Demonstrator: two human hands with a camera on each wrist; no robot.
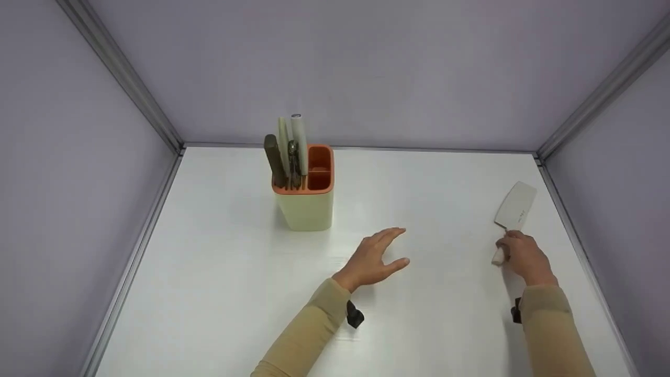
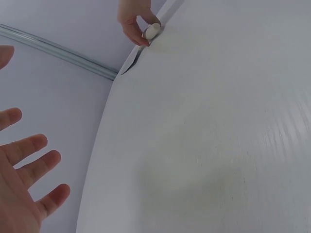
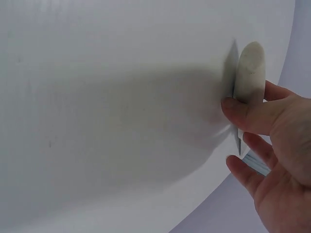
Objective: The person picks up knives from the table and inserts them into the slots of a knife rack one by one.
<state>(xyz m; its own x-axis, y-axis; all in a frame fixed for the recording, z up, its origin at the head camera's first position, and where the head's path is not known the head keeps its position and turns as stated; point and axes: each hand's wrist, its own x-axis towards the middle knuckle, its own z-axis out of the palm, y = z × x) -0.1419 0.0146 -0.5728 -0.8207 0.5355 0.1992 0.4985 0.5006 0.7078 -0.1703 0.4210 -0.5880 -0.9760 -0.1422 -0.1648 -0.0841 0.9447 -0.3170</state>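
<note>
On the right side of the white table lies a cleaver with a broad pale blade pointing away and a whitish handle. My right hand pinches that handle between thumb and fingers; the right wrist view shows the thumb across it. Most of the blade is hidden there. My left hand hovers over the middle of the table, fingers spread and thumb apart, holding nothing. In the left wrist view, the spread left fingers show at the left edge, away from the cleaver.
A pale green knife block with an orange top stands at the back, left of centre. Several handled utensils rise from its left part; two compartments on its right show orange insides. Grey-framed panels enclose the table's back and sides.
</note>
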